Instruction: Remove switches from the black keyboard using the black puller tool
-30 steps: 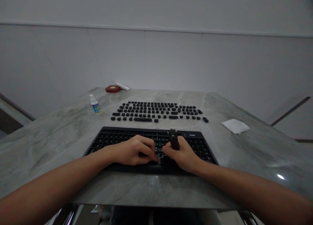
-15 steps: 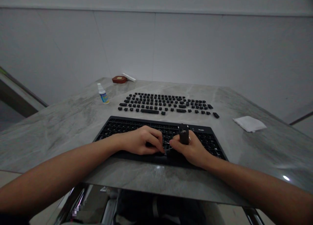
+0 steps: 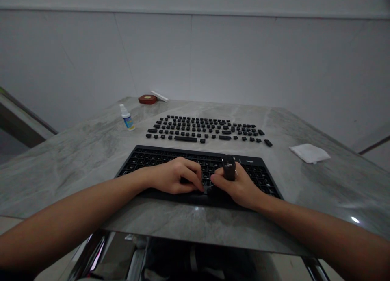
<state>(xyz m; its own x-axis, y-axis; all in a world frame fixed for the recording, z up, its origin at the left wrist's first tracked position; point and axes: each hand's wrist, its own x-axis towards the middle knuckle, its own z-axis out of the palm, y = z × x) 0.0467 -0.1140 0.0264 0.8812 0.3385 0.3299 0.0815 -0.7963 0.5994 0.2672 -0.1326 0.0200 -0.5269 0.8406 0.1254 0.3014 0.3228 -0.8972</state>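
A black keyboard [image 3: 170, 151] lies on the table before me, with most of its keycaps off. My right hand [image 3: 242, 187] is closed round the dark handle of a keycap puller [image 3: 229, 167], which stands upright over the keyboard. Thin curved wire from the puller reaches toward the front rows. My left hand [image 3: 179, 176] rests on the keyboard, thumb and fingertips together near the wire's end; what they pinch, if anything, is hidden. Behind the keyboard, loose black keycaps [image 3: 185, 139] are laid out in rows like a keyboard.
A white spray bottle [image 3: 127, 119] with a blue label stands at the left. Farther back lie a reddish-brown case [image 3: 147, 99] and a white strip-like object [image 3: 159, 96]. A folded white cloth or tissue [image 3: 309, 153] lies at the right of the marble-patterned table [image 3: 76, 159].
The whole view has shifted very slightly. Both hands keep nearly the same pose on the keyboard, and the keycaps lie as before.
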